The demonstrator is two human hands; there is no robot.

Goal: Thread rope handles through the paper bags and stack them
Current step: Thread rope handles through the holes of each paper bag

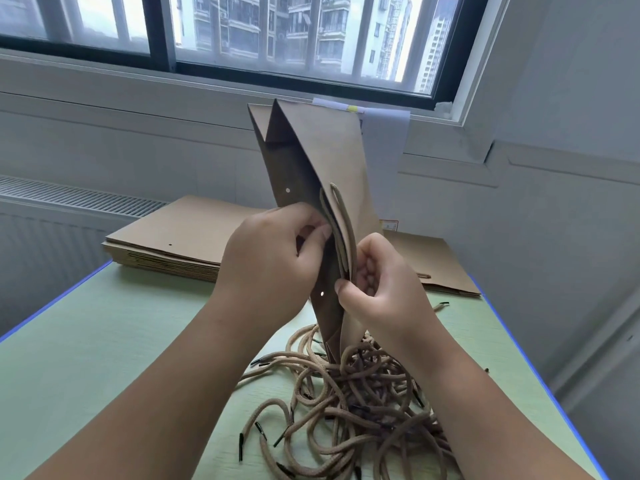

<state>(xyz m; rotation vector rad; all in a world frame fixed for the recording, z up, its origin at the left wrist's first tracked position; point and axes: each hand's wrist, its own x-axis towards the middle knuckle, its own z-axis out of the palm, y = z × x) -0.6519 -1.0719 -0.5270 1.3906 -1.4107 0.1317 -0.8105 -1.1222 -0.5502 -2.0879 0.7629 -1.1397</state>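
**One handle in, one to go**

The bag (pixel 311 150) stands upright over the ropes (pixel 346 393), with a handle (pixel 341 216) in one panel. The left hand (pixel 266 258) pinches the near panel and the right hand (pixel 381 289) clasps the other. Best to keep the empty holes (pixel 287 190) uncovered and the paper taut.

Bare forearms (pixel 166 368); left hand (pixel 273 251), right hand (pixel 384 292) bare too.

We see the left hand (pixel 273 251) and right hand (pixel 381 292) pinching an upright paper bag (pixel 311 157), apparently threading a rope handle (pixel 341 220).

Green table (pixel 86 358) (blue-edged), bag stack (pixel 180 237), second stack (pixel 440 265), rope pile (pixel 346 393)
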